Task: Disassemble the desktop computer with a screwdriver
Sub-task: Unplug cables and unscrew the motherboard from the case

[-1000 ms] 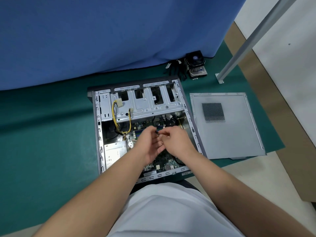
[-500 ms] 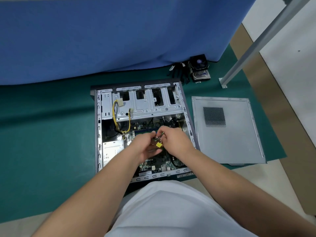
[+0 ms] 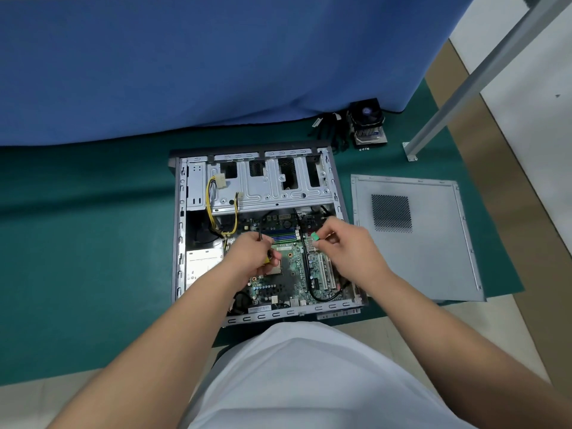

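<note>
Hands that met over the motherboard (image 3: 291,267) half a second ago are now apart inside the open computer case (image 3: 181,230), left hand (image 3: 252,258) gripping a black cable (image 3: 260,227), right hand (image 3: 346,246) pinching a green connector (image 3: 315,236).

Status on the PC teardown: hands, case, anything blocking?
Left hand grips a black cable with a yellow connector. Right hand pinches a green connector. Computer case open, side panel off beside it. No screwdriver visible.
</note>
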The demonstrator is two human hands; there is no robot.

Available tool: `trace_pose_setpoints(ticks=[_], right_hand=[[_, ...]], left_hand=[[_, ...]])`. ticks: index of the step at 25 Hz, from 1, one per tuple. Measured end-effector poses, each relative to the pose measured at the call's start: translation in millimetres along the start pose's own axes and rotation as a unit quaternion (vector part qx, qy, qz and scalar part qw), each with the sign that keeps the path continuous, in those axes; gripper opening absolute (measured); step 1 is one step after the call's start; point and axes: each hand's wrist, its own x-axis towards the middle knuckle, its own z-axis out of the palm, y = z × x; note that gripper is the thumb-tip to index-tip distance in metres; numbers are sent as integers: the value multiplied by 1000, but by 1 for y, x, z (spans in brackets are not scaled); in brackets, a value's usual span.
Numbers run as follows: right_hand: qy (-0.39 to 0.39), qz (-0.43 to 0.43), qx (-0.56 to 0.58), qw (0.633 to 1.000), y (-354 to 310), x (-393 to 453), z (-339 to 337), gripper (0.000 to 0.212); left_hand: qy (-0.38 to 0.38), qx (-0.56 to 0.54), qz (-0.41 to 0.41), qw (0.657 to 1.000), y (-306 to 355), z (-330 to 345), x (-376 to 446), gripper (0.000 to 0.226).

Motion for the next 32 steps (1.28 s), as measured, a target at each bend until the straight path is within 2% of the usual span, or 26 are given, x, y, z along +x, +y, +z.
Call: trace_pose_setpoints(ticks=[2,4,7,10,11,14,16,20,24,29,32], right_hand=[[18,10,34,999,-1,2,-17,14],[25,6,61,998,-3,5,-28,14],[-8,8,66,998,-3,9,-26,13],[-40,21,35,998,2,9,-10,15],[-51,25,15,998,4,9,-5,15],[-77,24,-28,996,5,12,11,14],[-60,23,-31,997,3,17,17,11],[11,35,-10,999,0,35,14,12],[59,31,-6,998,-8,63,1,14],[62,59,-46,995,-14,89,-7,22],[58,76,-73,993,-21,96,-8,15]], left_hand=[[21,40,27,999,1,-2,0,12],[37,85,53,994,0,-3,2,26],[51,123,72,988,-1,-1,4,56],[52,145,69,986,-3,1,8,68],[49,147,59,986,-4,2,10,63],[23,125,26,992,-7,9,14,25],[7,150,37,988,-10,15,14,13],[5,261,91,961,-14,16,16,13],[17,286,104,952,-18,6,19,17],[22,283,114,952,-24,2,22,19],[26,301,130,944,-25,1,22,20]])
